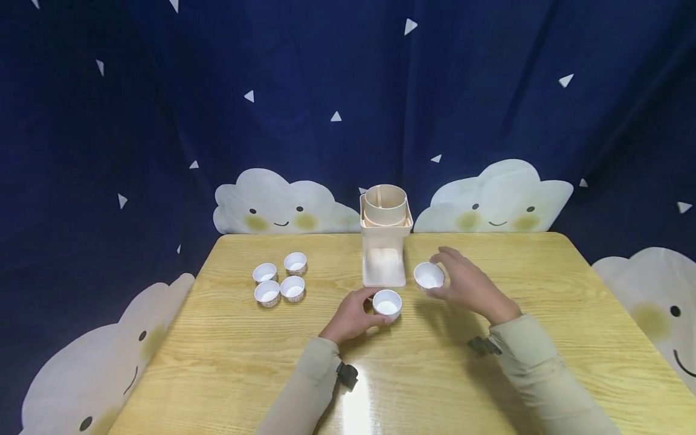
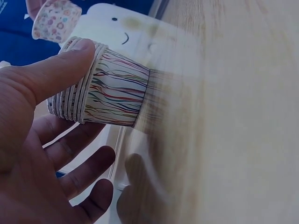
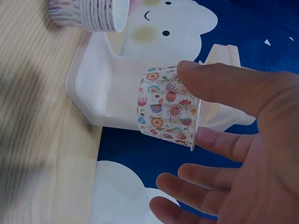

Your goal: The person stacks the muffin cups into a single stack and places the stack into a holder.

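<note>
My left hand [image 1: 352, 315] grips a stack of paper baking cups [image 2: 117, 88] by its rims, thumb on one side and fingers on the other. The outermost cup has wavy coloured stripes, and the stack's base is at the tabletop. To the right, my right hand [image 1: 472, 286] pinches a single paper baking cup [image 3: 168, 105] with a flower print between thumb and index finger. That cup is held above the table, its other fingers spread loosely. Behind both hands stands a cream plastic holder [image 1: 383, 266] with a round tube [image 1: 385, 208] on top.
Several white-lined paper cups [image 1: 267, 293] stand grouped on the left of the wooden table [image 1: 217, 362]. A dark blue curtain [image 1: 326, 72] with triangles and smiling clouds hangs behind the table's back edge and on both sides.
</note>
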